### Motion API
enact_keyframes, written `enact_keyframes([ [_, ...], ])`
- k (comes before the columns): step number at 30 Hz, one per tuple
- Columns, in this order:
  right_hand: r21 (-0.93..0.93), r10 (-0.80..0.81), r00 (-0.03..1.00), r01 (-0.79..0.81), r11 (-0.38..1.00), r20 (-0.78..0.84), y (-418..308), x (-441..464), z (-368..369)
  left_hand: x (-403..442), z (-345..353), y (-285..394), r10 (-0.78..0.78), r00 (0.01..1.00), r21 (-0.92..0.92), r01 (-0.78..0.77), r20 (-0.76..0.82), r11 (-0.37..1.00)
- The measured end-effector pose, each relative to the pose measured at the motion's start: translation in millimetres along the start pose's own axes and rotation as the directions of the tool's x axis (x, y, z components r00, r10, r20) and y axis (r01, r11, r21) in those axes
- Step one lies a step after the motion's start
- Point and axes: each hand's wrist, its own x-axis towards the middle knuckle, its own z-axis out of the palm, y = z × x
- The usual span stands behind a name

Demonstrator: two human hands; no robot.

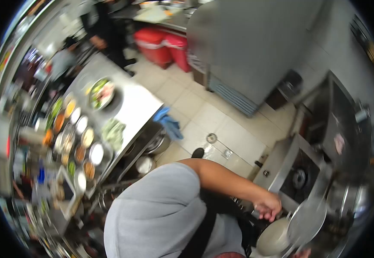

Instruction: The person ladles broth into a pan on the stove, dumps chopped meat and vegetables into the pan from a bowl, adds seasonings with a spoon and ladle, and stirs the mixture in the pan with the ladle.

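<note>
"Curled fingers on the left hand (267, 206), by a dark handle beside the pot; is it gripping?"

"Can't tell; it's blurred there, though the fingertips are bent in close to the handle."

"And the right hand (304, 253)?"

"Only a bit shows at the bottom edge, just below the strainer (308, 221). I can't tell its grip either."

"Where's the pot (260, 246)?"

"Low on the right, just beyond the left hand, with something pale inside. The strainer overlaps its right side from this view."

"What else is near?"

"A burner (299, 178) on the stove, above the strainer in view. Well apart, on the left, a metal table (141, 101) bears a bowl (112, 99) of green and pink food. A blue cloth (169, 124) hangs at its corner."
</note>
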Motion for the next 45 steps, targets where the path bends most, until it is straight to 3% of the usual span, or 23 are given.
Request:
enact_keyframes([
  [1,-0.342,-0.038,0.986,0.092,0.935,0.16,21.7,-11.5,16.8,-15.2,-8.9,16.6,0.015,1.0,0.011,-0.015,0.009,1.0],
  [2,0.205,0.55,0.826,-0.563,0.801,0.121,66.7,-19.2,42.5,-29.9,-20.7,34.3,0.034,0.999,0.027,-0.034,-0.015,0.999],
  [3,0.262,0.543,0.811,-0.585,0.768,0.22,47.6,-41.9,83.3,-42.9,-34.4,50.6,0.055,0.998,0.046,-0.053,-0.042,0.998],
  [4,0.46,0.558,0.718,-0.695,0.553,0.416,63.2,-57.0,119.2,-52.5,-48.8,65.2,0.095,0.994,0.079,-0.09,-0.062,0.993],
  [5,0.384,0.569,0.641,-0.766,0.515,0.516,-2.4,-73.5,167.3,-57.7,-65.4,78.8,0.144,0.986,0.11,-0.134,-0.089,0.985],
  [7,0.342,0.386,0.505,-0.842,0.416,0.772,-16.0,-93.7,231.8,-53.3,-107.7,97.3,0.298,0.949,0.216,-0.27,-0.107,0.938],
  [9,0.444,0.247,0.509,-0.852,0.276,0.824,-44.8,-103.4,293.5,-63.5,-134.1,127.4,0.323,0.935,0.173,-0.297,-0.146,0.939],
  [11,0.607,0.291,0.633,-0.773,0.187,0.717,-116.1,-88.0,343.6,-73.2,-153.3,156.0,0.301,0.919,0.148,-0.271,-0.254,0.951],
  [13,0.646,0.299,0.641,-0.757,0.096,0.707,-113.7,-71.4,389.3,-81.2,-180.4,182.6,0.252,0.949,0.147,-0.227,-0.188,0.963],
  [16,0.545,0.157,0.585,-0.805,0.236,0.796,-95.8,-38.4,439.6,-69.9,-218.9,213.2,0.228,0.966,0.117,-0.214,-0.125,0.97],
  [18,0.55,0.154,0.581,-0.811,0.199,0.799,-93.5,-17.7,468.9,-61.6,-245.1,234.8,0.253,0.961,0.081,-0.244,-0.116,0.966],
  [21,0.575,0.114,0.595,-0.801,0.166,0.796,-95.0,18.7,518.0,-30.4,-295.2,261.7,0.254,0.927,0.037,-0.253,-0.276,0.967],
  [25,0.609,0.244,0.63,-0.776,0.165,0.737,-61.1,82.2,606.6,-2.6,-338.5,323.3,0.321,0.825,0.268,-0.214,-0.465,0.939],
  [26,0.601,0.328,0.631,-0.774,0.2,0.703,-45.9,101.9,634.1,-7.4,-324.9,344.1,0.467,0.696,0.487,-0.189,-0.546,0.853],
  [28,0.524,0.431,0.588,-0.808,0.27,0.685,-8.4,145.4,688.7,-3.5,-344.5,367.5,0.866,0.448,0.921,-0.194,-0.223,0.337],
  [30,0.32,0.488,0.543,-0.824,0.468,0.684,24.6,186.9,743.8,-23.3,-317.1,429.1,0.858,0.5,0.993,-0.072,0.122,-0.099],
  [32,0.155,0.547,0.51,-0.809,0.566,0.663,51.7,218.1,805.6,-19.1,-320.7,466.7,0.769,0.575,0.946,-0.026,0.279,-0.324],
  [34,0.062,0.605,0.496,-0.802,0.594,0.622,79.3,241.9,874.9,-7.3,-324.3,496.6,0.673,0.692,0.892,0.094,0.261,-0.442],
  [37,0.005,0.405,0.685,-0.512,0.859,0.606,134.7,263.3,975.7,6.9,-338.8,503.1,0.528,0.838,0.717,0.284,0.137,-0.636],
  [39,-0.186,0.494,0.595,-0.503,0.844,0.634,123.7,285.9,1014.3,4.3,-343.7,506.0,0.426,0.886,0.594,0.247,0.181,-0.766],
  [41,-0.288,0.568,0.532,-0.52,0.804,0.628,129.1,294.8,1060.1,3.1,-350.7,498.6,0.48,0.847,0.619,0.255,0.227,-0.743],
  [43,-0.312,0.635,0.489,-0.588,0.746,0.597,155.5,276.4,1121.3,5.4,-348.2,495.8,0.537,0.831,0.677,0.312,0.144,-0.666],
  [45,-0.314,0.431,0.562,-0.298,0.902,0.706,214.4,228.2,1206.9,9.7,-347.8,497.3,0.542,0.837,0.663,0.365,0.074,-0.654],
])
